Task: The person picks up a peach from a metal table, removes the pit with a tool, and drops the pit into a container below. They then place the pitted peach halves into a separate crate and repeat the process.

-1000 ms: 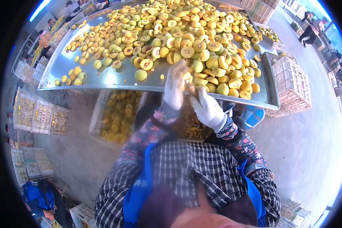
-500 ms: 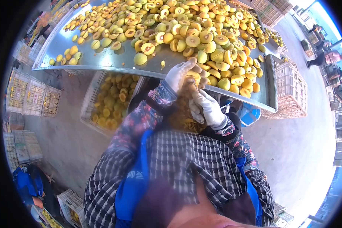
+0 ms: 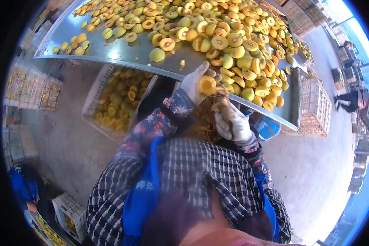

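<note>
My left hand [image 3: 194, 82], in a white glove, grips a yellow fruit half [image 3: 207, 85] at the near edge of a long metal tray [image 3: 123, 53]. My right hand [image 3: 233, 121], also gloved, is closed just below and right of it, with fruit bits at its fingertips; I cannot make out a tool. The tray carries a big heap of cut yellow fruit halves [image 3: 217, 37]. Orange-brown scraps [image 3: 201, 123] lie under my hands, in front of my checked shirt and blue apron.
A plastic crate of whole yellow fruit [image 3: 115, 100] stands on the floor under the tray, left of me. Wicker crates [image 3: 311, 106] stand at the tray's right end. More crates [image 3: 33, 90] line the left. A person [image 3: 352, 100] walks far right; a blue bucket [image 3: 268, 127] sits behind my right hand.
My left hand has turned and lifted the fruit half, and my right hand has dropped slightly below it. The view has tilted and swung left; the far person has walked on.
</note>
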A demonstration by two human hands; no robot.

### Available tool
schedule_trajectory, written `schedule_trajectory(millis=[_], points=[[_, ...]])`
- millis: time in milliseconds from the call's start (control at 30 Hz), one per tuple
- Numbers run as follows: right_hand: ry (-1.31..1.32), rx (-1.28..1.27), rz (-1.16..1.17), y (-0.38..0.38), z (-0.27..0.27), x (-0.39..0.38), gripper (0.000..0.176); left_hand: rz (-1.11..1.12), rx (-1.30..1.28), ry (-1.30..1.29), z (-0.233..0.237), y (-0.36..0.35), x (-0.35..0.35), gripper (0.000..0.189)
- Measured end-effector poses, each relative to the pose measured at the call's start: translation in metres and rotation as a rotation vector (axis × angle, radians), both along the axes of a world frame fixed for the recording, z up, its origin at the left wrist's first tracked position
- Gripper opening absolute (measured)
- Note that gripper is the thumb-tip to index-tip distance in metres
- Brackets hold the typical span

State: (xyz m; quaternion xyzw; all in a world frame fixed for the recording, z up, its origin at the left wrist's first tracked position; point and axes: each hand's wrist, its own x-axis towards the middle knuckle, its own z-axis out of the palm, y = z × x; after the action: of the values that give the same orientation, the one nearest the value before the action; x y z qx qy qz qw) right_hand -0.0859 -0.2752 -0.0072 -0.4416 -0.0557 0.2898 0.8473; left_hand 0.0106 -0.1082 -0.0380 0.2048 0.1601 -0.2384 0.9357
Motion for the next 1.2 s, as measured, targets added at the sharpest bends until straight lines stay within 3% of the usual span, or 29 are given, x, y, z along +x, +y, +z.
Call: schedule_trajectory(millis=[33,100,133,200,233,267,333,367,467,567,667,700,767,800,833,867,967,1000,1067,1100,1200], points=[[-0.04,-0.117,-0.007,-0.007,-0.008,-0.001,0.041,-0.021,-0.022,-0.051,0.005,0.015,-0.002,0.032],[-0.111,-0.353,-0.01,-0.021,-0.024,-0.003,0.039,0.034,0.181,-0.242,0.0,0.046,-0.004,0.031],[-0.279,-0.592,0.049,-0.028,-0.032,-0.004,0.038,0.06,0.286,-0.336,-0.002,0.062,-0.005,0.03],[-0.826,-1.178,0.042,-0.042,-0.067,-0.013,0.047,0.325,0.748,-0.488,0.008,0.104,-0.014,0.029],[-0.646,-1.211,0.111,-0.038,-0.054,-0.019,0.049,0.313,0.967,-0.487,-0.004,0.133,-0.012,0.029],[-0.732,-1.168,0.069,-0.04,-0.065,-0.022,0.047,0.295,1.185,-0.482,-0.015,0.162,-0.006,0.031],[-0.672,-1.254,0.114,-0.042,-0.08,-0.026,0.043,0.343,2.452,-0.708,-0.011,0.198,-0.004,0.035],[-0.698,-1.237,0.123,-0.041,-0.084,-0.023,0.043,0.302,2.34,-0.565,-0.007,0.199,0.003,0.04],[-0.759,-1.221,0.138,-0.03,-0.093,-0.018,0.045,0.177,2.029,-0.707,-0.017,0.192,0.057,0.044],[-0.842,-1.262,0.108,-0.021,-0.1,-0.01,0.047,-0.069,2.238,-0.723,-0.039,0.168,0.111,0.058],[-0.821,-1.322,0.122,-0.014,-0.071,-0.007,0.047,-0.411,2.289,-0.566,-0.026,0.154,0.119,0.063],[-0.884,-1.216,0.021,-0.011,-0.062,-0.008,0.042,-0.415,2.279,-0.585,-0.026,0.155,0.122,0.062],[-0.679,-1.071,-0.053,-0.018,-0.068,-0.014,0.039,-0.428,2.262,-0.621,-0.026,0.161,0.122,0.061],[-0.576,-0.993,-0.087,-0.02,-0.07,-0.015,0.038,-0.288,2.174,-0.612,-0.028,0.163,0.12,0.057],[-0.676,-1.104,-0.063,-0.017,-0.056,-0.015,0.034,-0.156,2.083,-0.602,-0.026,0.165,0.114,0.054],[-0.707,-1.131,-0.062,-0.02,-0.062,-0.014,0.033,-0.035,1.988,-0.593,-0.027,0.165,0.107,0.051],[-0.712,-1.217,0.04,-0.035,-0.075,-0.013,0.038,0.138,0.841,-0.466,0.004,0.142,0.069,0.037],[-0.729,-1.141,-0.003,-0.03,-0.07,-0.012,0.041,0.184,0.458,-0.401,0.017,0.131,0.056,0.033],[-0.762,-0.997,-0.097,-0.021,-0.06,-0.008,0.047,0.061,0.149,-0.372,0.033,0.106,0.037,0.042],[-0.725,-1.003,-0.036,-0.023,-0.061,-0.006,0.055,-0.025,0.146,-0.413,0.031,0.099,0.033,0.049],[-0.849,-1.151,-0.148,-0.023,-0.052,-0.005,0.054,-0.078,0.055,-0.357,0.035,0.07,0.021,0.052]])
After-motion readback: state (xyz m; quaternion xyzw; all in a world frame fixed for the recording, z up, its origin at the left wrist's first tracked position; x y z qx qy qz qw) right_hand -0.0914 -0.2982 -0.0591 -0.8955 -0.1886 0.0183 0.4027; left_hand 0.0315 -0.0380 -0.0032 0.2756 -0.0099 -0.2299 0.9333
